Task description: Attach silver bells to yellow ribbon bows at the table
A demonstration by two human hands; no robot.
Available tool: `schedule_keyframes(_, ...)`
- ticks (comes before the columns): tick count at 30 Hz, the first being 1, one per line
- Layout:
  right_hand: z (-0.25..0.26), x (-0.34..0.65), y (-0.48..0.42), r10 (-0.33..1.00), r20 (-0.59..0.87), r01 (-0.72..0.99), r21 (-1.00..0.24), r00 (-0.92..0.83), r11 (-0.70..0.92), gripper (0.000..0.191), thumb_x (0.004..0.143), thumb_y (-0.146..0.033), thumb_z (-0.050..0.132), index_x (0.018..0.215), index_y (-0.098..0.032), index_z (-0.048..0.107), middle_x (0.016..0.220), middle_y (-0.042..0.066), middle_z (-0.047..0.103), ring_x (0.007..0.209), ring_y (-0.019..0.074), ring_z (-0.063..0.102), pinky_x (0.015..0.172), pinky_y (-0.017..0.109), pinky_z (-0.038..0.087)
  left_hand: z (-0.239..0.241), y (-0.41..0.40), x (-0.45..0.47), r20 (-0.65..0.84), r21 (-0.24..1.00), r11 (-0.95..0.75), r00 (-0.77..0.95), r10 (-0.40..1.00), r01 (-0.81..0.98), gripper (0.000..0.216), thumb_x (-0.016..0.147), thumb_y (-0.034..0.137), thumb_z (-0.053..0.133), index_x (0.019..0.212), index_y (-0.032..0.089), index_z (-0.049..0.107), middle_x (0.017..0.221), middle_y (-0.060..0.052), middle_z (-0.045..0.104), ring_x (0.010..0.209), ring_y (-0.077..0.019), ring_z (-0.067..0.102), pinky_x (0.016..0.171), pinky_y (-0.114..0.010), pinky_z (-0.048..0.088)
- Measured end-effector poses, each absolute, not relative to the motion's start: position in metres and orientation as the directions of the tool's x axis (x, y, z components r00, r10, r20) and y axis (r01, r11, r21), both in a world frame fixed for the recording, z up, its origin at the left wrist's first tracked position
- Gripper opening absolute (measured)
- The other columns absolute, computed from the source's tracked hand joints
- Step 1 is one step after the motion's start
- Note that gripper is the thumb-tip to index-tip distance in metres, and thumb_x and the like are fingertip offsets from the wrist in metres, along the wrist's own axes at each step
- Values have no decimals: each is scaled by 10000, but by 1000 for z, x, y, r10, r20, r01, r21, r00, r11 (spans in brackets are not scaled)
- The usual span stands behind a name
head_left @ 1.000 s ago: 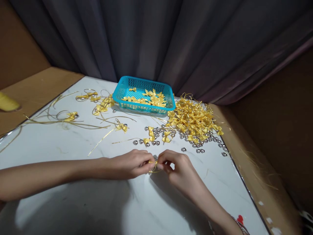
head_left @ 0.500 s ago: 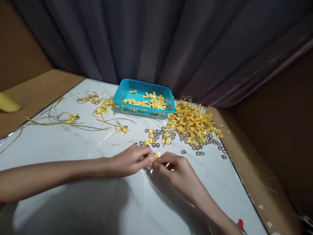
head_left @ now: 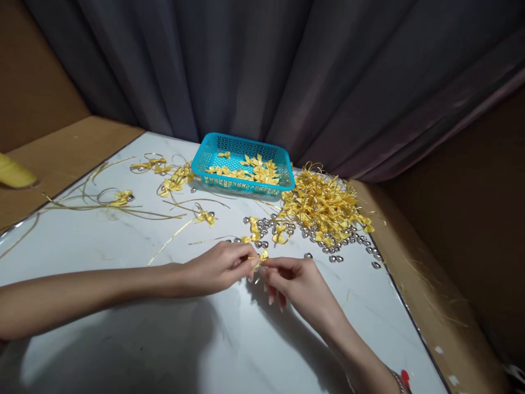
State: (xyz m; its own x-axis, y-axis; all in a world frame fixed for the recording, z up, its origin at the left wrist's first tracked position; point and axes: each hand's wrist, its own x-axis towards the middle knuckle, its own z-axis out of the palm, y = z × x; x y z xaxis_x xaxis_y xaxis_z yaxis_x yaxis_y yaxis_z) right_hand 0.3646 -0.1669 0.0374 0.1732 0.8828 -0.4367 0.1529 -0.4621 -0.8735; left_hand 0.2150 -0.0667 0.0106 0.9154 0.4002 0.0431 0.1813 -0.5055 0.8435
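My left hand [head_left: 229, 268] is closed, pinching a small yellow ribbon bow [head_left: 263, 255] between thumb and fingertips. Against the bow's right side, the index finger and thumb of my right hand [head_left: 299, 282] meet in a pinch, while its other fingers hang loosely below. A small shiny bit shows under the fingertips, too small to make out. Just beyond my hands lie loose yellow bows [head_left: 280, 234] and several silver, bead-like pieces [head_left: 262, 244].
A blue plastic basket [head_left: 287, 185] at the back holds yellow bows. Right of it rises a heap of yellow bows with gold cords [head_left: 324, 202]. More corded bows [head_left: 122, 198] lie at left on the white tabletop [head_left: 164, 339]. A dark curtain [head_left: 246, 65] hangs behind.
My right hand's lower fingers have loosened and dropped downward, with its index finger straighter along the bow. My left hand stays almost in place, still pinching the bow.
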Motion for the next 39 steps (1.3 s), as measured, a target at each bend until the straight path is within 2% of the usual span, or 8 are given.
schedule_keyframes(4, 33, 364, -166, 872, -452, 112, -872, 185, -476, 180, 686, -241, 595, 730, -113, 713, 445, -31, 506, 365, 68, 430, 355, 188, 343, 11, -67, 215, -2, 860, -462, 908, 418, 215, 251, 901, 270, 389, 749, 158, 556, 647, 17, 557, 580, -103, 465, 574, -224, 335)
schedule_keyframes(11, 27, 355, -170, 874, -382, 145, -887, 300, -438, 204, 690, -255, 626, 806, -111, 714, 460, -52, 490, 361, 66, 432, 363, 193, 346, 14, -62, 220, -267, 963, 78, 860, 436, 259, 268, 867, 341, 445, 713, 150, 552, 673, 7, 543, 619, -114, 439, 582, -226, 342)
schedule_keyframes(16, 27, 354, -169, 878, -360, 130, -900, 315, -415, 230, 768, -274, 542, 711, -123, 706, 410, -45, 483, 325, 64, 419, 348, 190, 338, 13, -62, 220, -262, 963, 166, 867, 424, 210, 231, 860, 299, 457, 740, 143, 579, 668, 5, 531, 621, -112, 435, 578, -225, 340)
schedule_keyframes(24, 34, 380, -162, 812, -575, -353, -742, -101, -570, 88, 669, -178, 575, 693, -124, 639, 388, -41, 552, 250, 56, 450, 261, 143, 282, 13, -62, 219, -182, 955, -105, 831, 526, 276, 297, 896, 369, 410, 741, 163, 558, 711, 0, 561, 654, -126, 452, 628, -249, 354)
schedule_keyframes(28, 43, 394, -164, 800, -548, -363, -713, -245, -600, 79, 660, -206, 571, 656, -131, 596, 544, 44, 671, 393, 125, 622, 261, 129, 320, 12, -62, 217, -69, 898, -337, 848, 526, 283, 292, 912, 349, 360, 756, 169, 530, 701, -2, 577, 622, -123, 481, 606, -252, 363)
schedule_keyframes(31, 51, 395, -167, 887, -461, -196, -869, -18, -455, 101, 726, -241, 590, 696, -145, 586, 687, 79, 718, 575, 183, 700, 334, 152, 431, 14, -62, 217, 17, 842, -481, 879, 476, 245, 258, 908, 295, 339, 743, 172, 495, 689, 0, 558, 609, -121, 484, 600, -252, 362)
schedule_keyframes(35, 52, 384, -171, 926, -73, 124, -984, 370, -127, 126, 773, -283, 633, 828, -173, 605, 881, 94, 733, 825, 220, 705, 610, 273, 588, 14, -62, 217, 20, 791, -562, 907, 421, 244, 252, 907, 270, 337, 722, 172, 477, 673, -2, 531, 609, -125, 471, 601, -257, 354)
schedule_keyframes(39, 50, 376, -171, 936, -7, 76, -996, 352, -36, 102, 791, -274, 645, 840, -194, 605, 877, 73, 743, 897, 212, 690, 812, 337, 562, 11, -64, 216, 12, 789, -581, 941, 338, 199, 226, 897, 238, 346, 713, 173, 461, 677, -8, 540, 636, -130, 487, 621, -256, 362)
